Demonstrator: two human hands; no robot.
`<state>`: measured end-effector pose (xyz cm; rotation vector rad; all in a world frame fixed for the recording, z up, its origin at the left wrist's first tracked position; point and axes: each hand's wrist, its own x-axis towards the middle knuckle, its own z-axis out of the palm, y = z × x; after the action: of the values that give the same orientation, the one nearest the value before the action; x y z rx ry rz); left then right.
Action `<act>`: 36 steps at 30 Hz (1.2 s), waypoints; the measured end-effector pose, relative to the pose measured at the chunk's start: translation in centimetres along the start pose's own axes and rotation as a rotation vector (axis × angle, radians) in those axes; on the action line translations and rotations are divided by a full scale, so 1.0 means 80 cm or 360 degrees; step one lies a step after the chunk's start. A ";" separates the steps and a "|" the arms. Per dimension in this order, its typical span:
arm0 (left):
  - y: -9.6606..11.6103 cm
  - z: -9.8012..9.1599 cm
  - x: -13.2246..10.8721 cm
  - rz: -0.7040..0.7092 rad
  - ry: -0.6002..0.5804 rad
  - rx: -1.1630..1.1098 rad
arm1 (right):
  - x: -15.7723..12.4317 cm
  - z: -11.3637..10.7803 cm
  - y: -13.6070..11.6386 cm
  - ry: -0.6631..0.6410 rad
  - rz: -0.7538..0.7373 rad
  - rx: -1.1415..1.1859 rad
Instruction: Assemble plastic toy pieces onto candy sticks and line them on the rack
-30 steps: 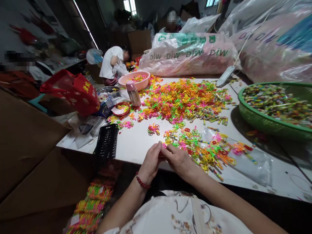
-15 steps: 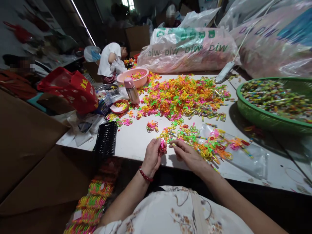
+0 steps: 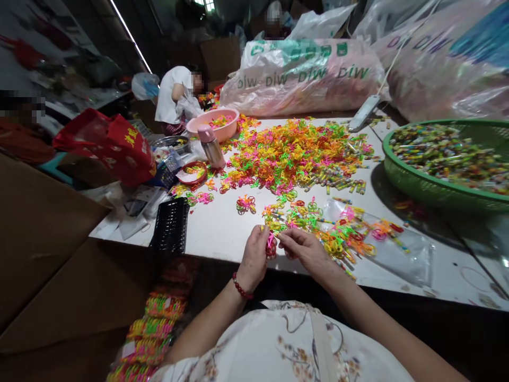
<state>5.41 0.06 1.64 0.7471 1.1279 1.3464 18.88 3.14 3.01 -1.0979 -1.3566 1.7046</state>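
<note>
"What's changed?"

"Right of the flask (image 3: 215, 154), nearer the camera, I see the left hand (image 3: 254, 259) pinching a pink toy (image 3: 271, 244); the right hand (image 3: 305, 252), fingertips pressed together, contents unclear, is now closer to it."

"Around?"

"Red bag (image 3: 113, 148) left of the flask; white table (image 3: 218, 233), toy pile (image 3: 294, 154), green basket (image 3: 437, 187) right."

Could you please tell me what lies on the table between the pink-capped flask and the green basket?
In the head view, a large heap of colourful plastic pieces lies between the pink-capped flask and the green basket.
</note>
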 end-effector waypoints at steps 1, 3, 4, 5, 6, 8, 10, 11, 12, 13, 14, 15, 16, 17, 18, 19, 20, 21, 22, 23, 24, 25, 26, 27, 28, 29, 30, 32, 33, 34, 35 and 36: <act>0.000 0.000 0.000 0.0004 -0.0010 0.0042 | -0.001 0.000 0.000 -0.0001 -0.0005 -0.0007; 0.000 0.000 -0.001 -0.0004 -0.0038 0.0090 | -0.002 -0.001 0.000 0.0002 -0.0015 -0.0026; 0.000 0.000 -0.001 -0.0010 -0.0051 0.0101 | -0.002 -0.002 0.000 0.0000 -0.0013 -0.0026; 0.000 0.000 0.000 -0.0013 -0.0060 0.0110 | -0.003 -0.003 0.001 -0.0007 -0.0003 -0.0020; -0.001 0.000 0.000 -0.0010 -0.0061 0.0119 | -0.003 -0.003 0.003 -0.0018 0.0010 -0.0012; -0.003 -0.001 0.001 0.0009 -0.0042 0.0144 | -0.003 -0.006 0.008 -0.0041 0.0036 -0.0011; -0.005 -0.002 0.002 0.0016 -0.0021 0.0180 | -0.004 -0.008 0.012 -0.0049 0.0019 -0.0075; -0.006 -0.003 0.002 0.0017 -0.0012 0.0199 | -0.005 -0.009 0.013 -0.0050 -0.0007 -0.0134; -0.006 -0.004 0.003 0.0018 -0.0005 0.0222 | -0.005 -0.011 0.012 -0.0047 -0.0040 -0.0201; -0.006 -0.004 0.003 0.0018 -0.0001 0.0248 | -0.006 -0.012 0.011 -0.0043 -0.0077 -0.0269; -0.006 -0.005 0.003 0.0017 0.0001 0.0277 | -0.006 -0.012 0.009 -0.0037 -0.0117 -0.0333; -0.005 -0.006 0.004 0.0014 -0.0001 0.0305 | -0.007 -0.012 0.006 -0.0036 -0.0159 -0.0390; -0.003 -0.006 0.004 0.0010 -0.0003 0.0320 | -0.008 -0.012 0.003 -0.0041 -0.0203 -0.0441; -0.002 -0.006 0.004 0.0007 -0.0004 0.0324 | -0.009 -0.012 0.000 -0.0049 -0.0251 -0.0494; -0.001 -0.006 0.004 0.0009 0.0000 0.0319 | -0.011 -0.011 -0.003 -0.0053 -0.0305 -0.0554; -0.001 -0.005 0.004 0.0017 0.0006 0.0310 | -0.012 -0.010 -0.004 -0.0051 -0.0365 -0.0627; -0.001 -0.005 0.004 0.0029 0.0011 0.0300 | -0.015 -0.008 -0.005 -0.0045 -0.0424 -0.0707; -0.001 -0.004 0.003 0.0038 0.0016 0.0287 | -0.017 -0.006 -0.005 -0.0037 -0.0478 -0.0785; -0.002 -0.003 0.002 0.0038 0.0021 0.0274 | -0.019 -0.004 -0.004 -0.0030 -0.0527 -0.0856; -0.004 -0.002 0.001 0.0025 0.0020 0.0258 | -0.021 -0.001 -0.003 -0.0032 -0.0566 -0.0916; -0.005 -0.001 0.001 -0.0001 0.0009 0.0234 | -0.023 0.001 -0.003 -0.0043 -0.0591 -0.0967; -0.007 0.000 0.001 -0.0031 -0.0008 0.0214 | -0.023 0.002 -0.003 -0.0060 -0.0600 -0.1008; -0.009 0.000 0.003 -0.0053 -0.0034 0.0216 | -0.023 0.001 -0.004 -0.0074 -0.0600 -0.1040; -0.010 -0.001 0.007 -0.0058 -0.0061 0.0242 | -0.021 -0.002 -0.007 -0.0077 -0.0593 -0.1070; -0.010 -0.003 0.012 -0.0037 -0.0088 0.0290 | -0.019 -0.009 -0.011 -0.0062 -0.0582 -0.1096; -0.009 -0.006 0.020 0.0007 -0.0095 0.0362 | -0.016 -0.020 -0.017 -0.0016 -0.0571 -0.1127; -0.007 -0.011 0.029 0.0072 -0.0055 0.0460 | -0.013 -0.036 -0.023 0.0061 -0.0561 -0.1167; -0.001 -0.026 0.052 0.0258 0.0162 0.0724 | -0.008 -0.079 -0.037 0.0308 -0.0531 -0.1316; 0.003 -0.036 0.064 0.0381 0.0309 0.0892 | -0.006 -0.105 -0.042 0.0450 -0.0495 -0.1435; 0.007 -0.047 0.077 0.0527 0.0428 0.1079 | -0.003 -0.132 -0.046 0.0607 -0.0458 -0.1592; 0.011 -0.058 0.089 0.0687 0.0485 0.1283 | 0.001 -0.157 -0.049 0.0701 -0.0414 -0.1787; 0.014 -0.069 0.100 0.0832 0.0490 0.1485 | 0.006 -0.179 -0.050 0.0773 -0.0373 -0.2026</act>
<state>-1.09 7.01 -0.67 1.6298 1.9382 1.3470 31.83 10.14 5.43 -1.7230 -2.1084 0.1876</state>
